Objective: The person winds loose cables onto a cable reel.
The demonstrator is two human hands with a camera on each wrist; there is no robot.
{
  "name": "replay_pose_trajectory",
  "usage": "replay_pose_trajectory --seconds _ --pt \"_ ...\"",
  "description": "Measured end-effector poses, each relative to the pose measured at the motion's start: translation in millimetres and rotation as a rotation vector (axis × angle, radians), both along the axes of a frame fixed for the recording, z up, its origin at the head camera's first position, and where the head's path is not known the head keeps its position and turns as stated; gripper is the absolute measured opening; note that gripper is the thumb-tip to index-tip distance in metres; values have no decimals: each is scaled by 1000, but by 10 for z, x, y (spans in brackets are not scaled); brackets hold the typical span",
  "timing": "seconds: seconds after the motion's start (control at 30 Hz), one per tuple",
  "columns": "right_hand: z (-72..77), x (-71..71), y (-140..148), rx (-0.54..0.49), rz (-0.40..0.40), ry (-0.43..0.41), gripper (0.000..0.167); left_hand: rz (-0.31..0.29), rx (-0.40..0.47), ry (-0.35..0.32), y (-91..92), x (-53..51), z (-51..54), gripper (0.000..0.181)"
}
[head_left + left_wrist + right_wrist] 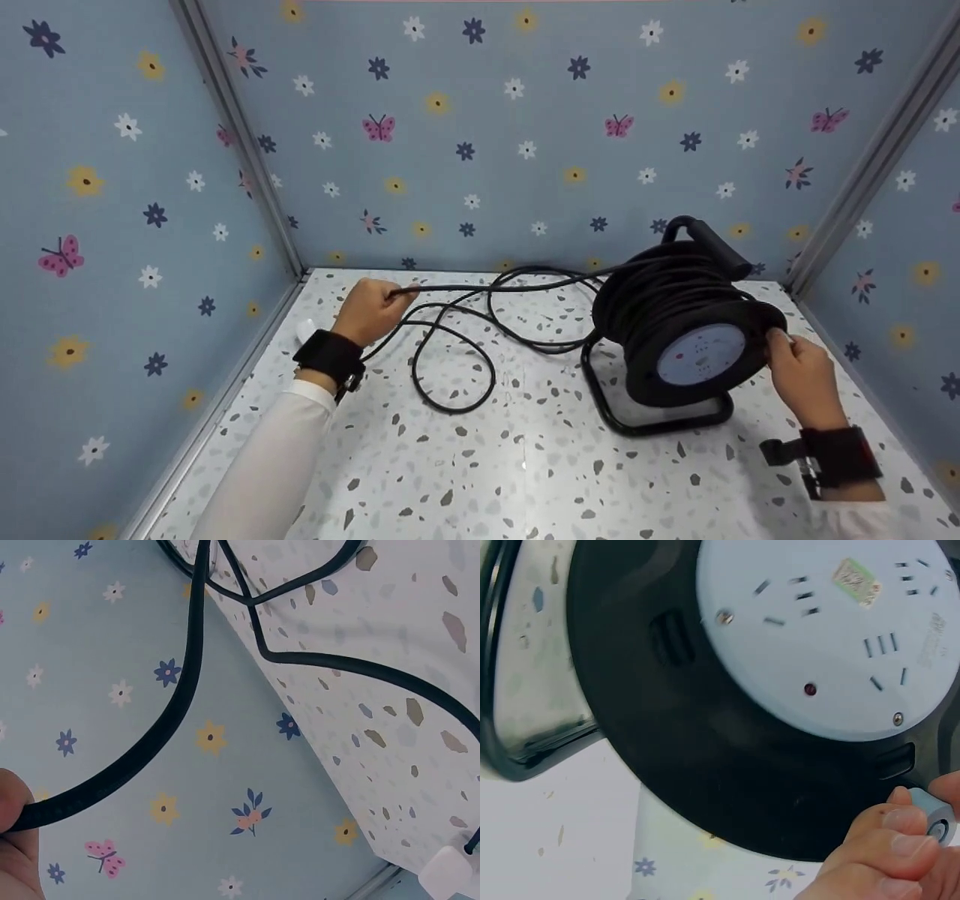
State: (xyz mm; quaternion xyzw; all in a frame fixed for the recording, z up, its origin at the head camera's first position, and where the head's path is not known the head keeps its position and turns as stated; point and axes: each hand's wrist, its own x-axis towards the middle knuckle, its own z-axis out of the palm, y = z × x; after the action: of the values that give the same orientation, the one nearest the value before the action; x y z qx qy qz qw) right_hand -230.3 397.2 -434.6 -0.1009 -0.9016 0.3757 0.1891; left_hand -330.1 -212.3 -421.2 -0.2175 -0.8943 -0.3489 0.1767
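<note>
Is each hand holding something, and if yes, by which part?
The left hand grips the black cable along its length, where it stretches out from the reel. The right hand holds the reel by the small grey knob near its rim.

- On my screen the reel [643,379] reads as black plastic, smooth with a dull sheen.
- I take its round panel [701,355] for smooth pale plastic, its screws [898,719] for bright metal, and its label [856,583] for paper or film (I can't tell which from here).
- The knob [928,802] looks like smooth plastic.
- The cable [180,705] has a smooth, rubbery skin.
- The stand [645,430] shows as glossy black tubing.
- I see a smooth, glossy tabletop [465,480], speckled like stone chips.
- Wall [487,199]: smooth, printed; corner strip [225,112]: grey metal.
- Sleeve [262,465]: white cloth; wristband [328,355]: matt black cloth.
</note>
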Motion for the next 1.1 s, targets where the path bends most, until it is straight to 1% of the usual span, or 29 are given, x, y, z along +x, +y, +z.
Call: replay_pose_trajectory --seconds 0.13,0.23,0.33,0.4,0.53,0.6,0.73,0.9,0.97,1.1 --pt "-74 10 49 20 -5 -39 59 -69 -48 57 64 118 -68 58" --pt "-134 23 75 30 -7 -57 58 -112 -77 118 136 208 -95 57" --pt "-196 33 92 52 -8 -64 56 -152 -97 180 221 290 -117 57" --pt "-243 34 94 59 -2 -65 55 -194 -117 199 281 349 -135 58" --pt "-343 32 80 71 26 -88 54 -283 -179 197 412 466 -175 61" --pt "-388 29 70 86 47 -118 54 -312 -222 193 477 507 -191 62" --pt "-441 34 79 96 85 -201 56 -341 -296 173 634 535 -234 61" --pt "-522 19 48 113 151 -282 55 -358 -361 120 819 538 -307 60" --pt "-563 20 10 147 165 -298 55 -369 -362 100 894 534 -351 57" --pt "-643 29 -76 195 184 -343 56 -419 -301 102 1049 495 -456 49"
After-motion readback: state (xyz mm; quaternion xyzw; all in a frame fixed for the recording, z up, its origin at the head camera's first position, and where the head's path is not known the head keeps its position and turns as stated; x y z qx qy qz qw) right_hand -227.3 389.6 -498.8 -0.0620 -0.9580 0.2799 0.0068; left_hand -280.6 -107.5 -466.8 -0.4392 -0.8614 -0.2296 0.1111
